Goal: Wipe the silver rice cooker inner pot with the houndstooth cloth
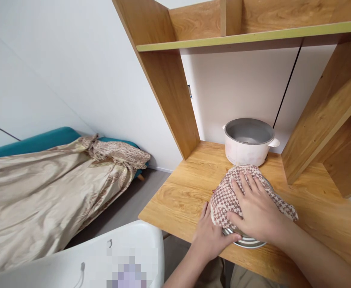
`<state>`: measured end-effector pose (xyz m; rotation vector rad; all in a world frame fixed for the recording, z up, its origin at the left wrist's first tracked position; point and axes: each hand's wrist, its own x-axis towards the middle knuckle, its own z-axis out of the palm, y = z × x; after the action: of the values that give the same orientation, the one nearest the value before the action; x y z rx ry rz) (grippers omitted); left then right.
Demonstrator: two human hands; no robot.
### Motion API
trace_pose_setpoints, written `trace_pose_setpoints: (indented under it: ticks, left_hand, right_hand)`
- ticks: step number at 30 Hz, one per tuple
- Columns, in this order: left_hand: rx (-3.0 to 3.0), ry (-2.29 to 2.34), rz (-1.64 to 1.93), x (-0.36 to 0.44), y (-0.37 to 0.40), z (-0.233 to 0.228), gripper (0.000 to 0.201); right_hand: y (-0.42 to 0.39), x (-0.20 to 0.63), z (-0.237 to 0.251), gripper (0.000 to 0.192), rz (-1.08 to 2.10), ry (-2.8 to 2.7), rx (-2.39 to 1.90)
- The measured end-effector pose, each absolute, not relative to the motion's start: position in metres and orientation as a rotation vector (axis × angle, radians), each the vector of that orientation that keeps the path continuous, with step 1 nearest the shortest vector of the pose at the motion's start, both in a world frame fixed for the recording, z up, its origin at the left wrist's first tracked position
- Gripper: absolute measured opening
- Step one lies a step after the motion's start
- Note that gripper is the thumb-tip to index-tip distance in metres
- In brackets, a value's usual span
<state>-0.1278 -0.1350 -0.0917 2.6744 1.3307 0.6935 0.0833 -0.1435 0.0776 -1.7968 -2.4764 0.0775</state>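
Observation:
A round pot lid (250, 242) with a shiny, banded rim lies on the wooden desk, mostly hidden under a brown-and-white houndstooth cloth (225, 198). My left hand (209, 236) holds the lid at its near left edge, thumb over the rim and fingers around the side. Flat on the cloth rests my right hand (253, 210), its fingers stretched out and apart, pressing the fabric against the lid. Just behind them stands a white pot (247, 154) with a grey inside, its top uncovered and small handles at the sides.
The desk (175, 200) has upright boards and a shelf (253, 38) overhead. At the lower left is a white chair or tub-like surface (142, 236), partly blurred. A teal sofa (63, 136) under a beige cover (43, 188) stands by the wall.

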Motion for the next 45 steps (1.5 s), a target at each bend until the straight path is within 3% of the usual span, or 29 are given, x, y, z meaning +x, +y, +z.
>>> trace_pose_setpoints:
  ticks: [7, 12, 21, 37, 45]
  left_hand:
    - [2.666, 1.38, 0.731, -0.129, -0.134, -0.098, 0.128]
    - [2.631, 1.333, 0.715, -0.127, -0.133, -0.089, 0.127]
    - [2.475, 1.404, 0.687, -0.127, -0.134, -0.091, 0.148]
    - [2.455, 1.397, 0.612, -0.127, -0.135, -0.085, 0.14]
    - [2.47, 1.409, 0.628, -0.127, -0.134, -0.091, 0.142]
  right_hand:
    - [-0.138, 0.082, 0.087, 0.094, 0.268, -2.451, -1.799]
    - [-0.129, 0.083, 0.086, 0.092, 0.239, -2.405, -1.867]
    - [-0.114, 0.097, 0.085, 0.082, 0.041, -2.284, -2.003]
    - [-0.114, 0.104, 0.092, 0.068, -0.018, -2.177, -2.296]
    - [-0.125, 0.111, 0.084, 0.078, -0.026, -2.207, -2.298]
